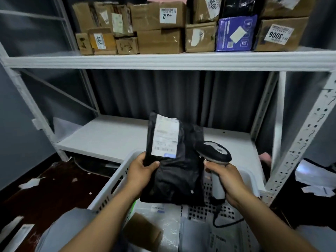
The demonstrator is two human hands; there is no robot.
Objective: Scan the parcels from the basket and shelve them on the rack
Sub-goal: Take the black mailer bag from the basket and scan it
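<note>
Two hands are up over the basket point(112, 186), both busy. Left hand point(143, 170) grips a black parcel point(174, 170) by its left edge, thumb on the front and fingers behind, and holds it upright above the basket's far end. The white label point(166, 135) sits on the parcel's upper left, facing the camera; its print is too blurred to read. Right hand point(227, 180) is wrapped round the handle of a scanner point(214, 153). The scanner's dark head sits just beside the parcel's right edge, angled up and to the left. I can't tell whether it touches the parcel. Its cable point(223, 220) drops into the basket and loops over the perforated bottom. Lying in the basket below the arms are a brown box point(143, 231), a clear bag point(163, 215) with a small label, and a grey bag point(200, 233). The rack point(163, 60) is white and stands straight ahead behind the basket. Its lower shelf point(109, 137) is bare white board where visible. The upper shelf is packed with cartons point(160, 40), one labelled 3006 point(280, 33) at the right. A blue parcel point(236, 33) stands between cartons there. Dark floor point(54, 188) on the left has paper scraps point(31, 183) scattered on it.
</note>
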